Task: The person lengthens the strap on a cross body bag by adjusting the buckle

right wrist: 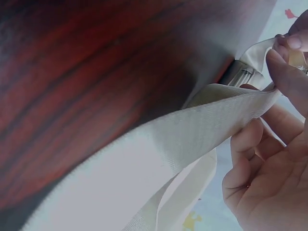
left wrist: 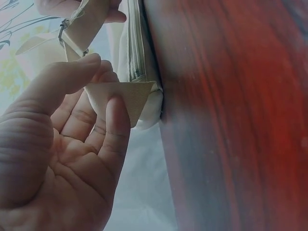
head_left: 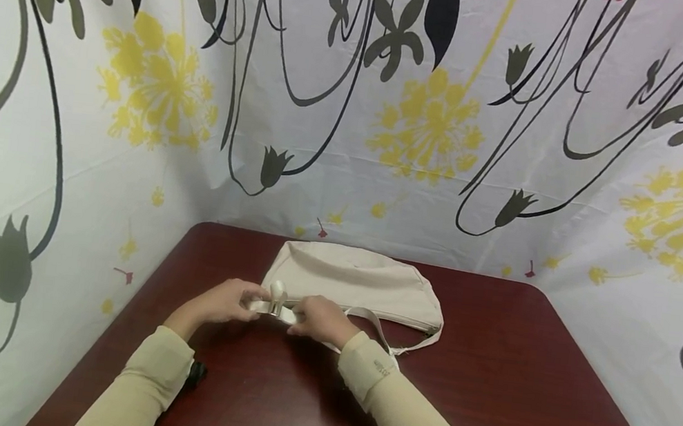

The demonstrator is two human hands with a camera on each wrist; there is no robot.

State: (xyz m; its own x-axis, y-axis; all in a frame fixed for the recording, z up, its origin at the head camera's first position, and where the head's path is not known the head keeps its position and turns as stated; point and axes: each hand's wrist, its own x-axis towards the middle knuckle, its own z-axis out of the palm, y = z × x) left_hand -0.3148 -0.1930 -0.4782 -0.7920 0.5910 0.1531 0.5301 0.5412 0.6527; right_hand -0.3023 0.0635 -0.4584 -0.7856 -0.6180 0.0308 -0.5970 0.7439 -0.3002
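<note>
The fingers of the left hand [head_left: 224, 301] pinch a cream strap [right wrist: 202, 115] on one side of its buckle [head_left: 274, 308]; those of the right hand [head_left: 324, 319] pinch it on the other, a fold rising between them. Just beyond the fingertips lies the bag [head_left: 365, 281], zipper [left wrist: 136, 43] towards them. Beneath spreads the dark red table [head_left: 516, 398]; farther out, flower-printed cloth [head_left: 338, 129].

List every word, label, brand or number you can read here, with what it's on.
No text can be read in any view.
Small dark mark on the right sleeve: possibly lettering, too small and blurred to read.
Bag and strap: no lettering visible.
Patterned cloth: plant designs, no words visible.
</note>
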